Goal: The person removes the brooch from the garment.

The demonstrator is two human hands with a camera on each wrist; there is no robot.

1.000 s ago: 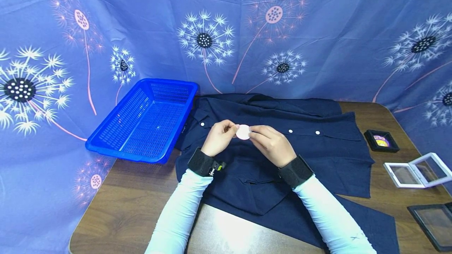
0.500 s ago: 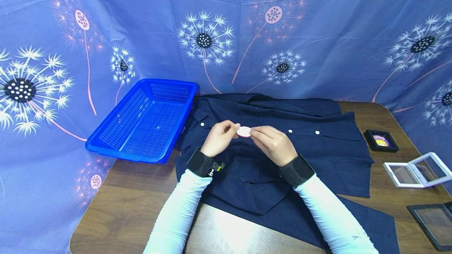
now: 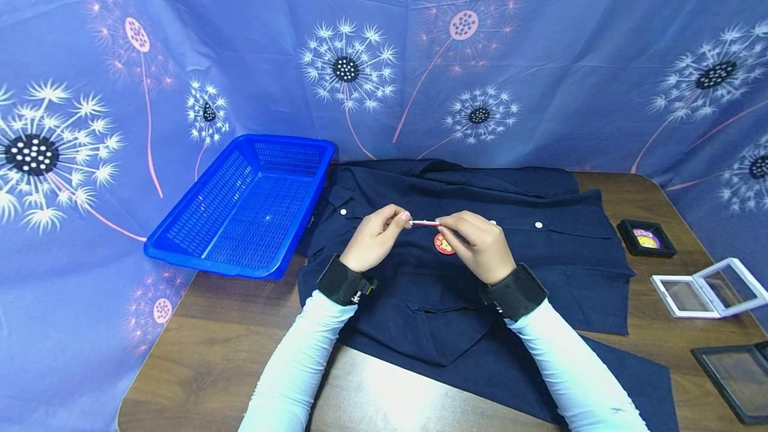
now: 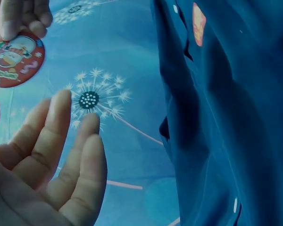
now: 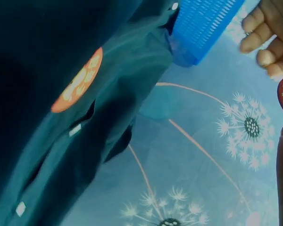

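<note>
A round red badge (image 4: pixel 18 59) with a cartoon print is held up over a dark navy shirt (image 3: pixel 408 285). In the head view the badge shows edge-on as a thin red-and-white strip. My right hand (image 3: pixel 483 245) pinches it by the rim, with thumb and fingertips overlapping the disc in the left wrist view. My left hand (image 3: pixel 375 239) is at its opposite side, fingertips right at the edge. In the left wrist view, the left hand's fingers (image 4: pixel 56 113) are spread and fairly straight beside the badge. A second red round badge (image 3: pixel 444 244) lies on the shirt, partly covered by the right hand.
A blue perforated basket (image 3: pixel 264 199) stands at the left of the wooden table (image 3: pixel 198 359). On the right lie a small black frame with a colourful badge (image 3: pixel 648 239), an open white frame (image 3: pixel 690 299) and a black frame (image 3: pixel 729 379). A dandelion-print cloth (image 3: pixel 408 52) hangs behind.
The held badge has turned from showing its white face to edge-on. My right hand has shifted slightly right, and the red badge on the shirt has come into view below it.
</note>
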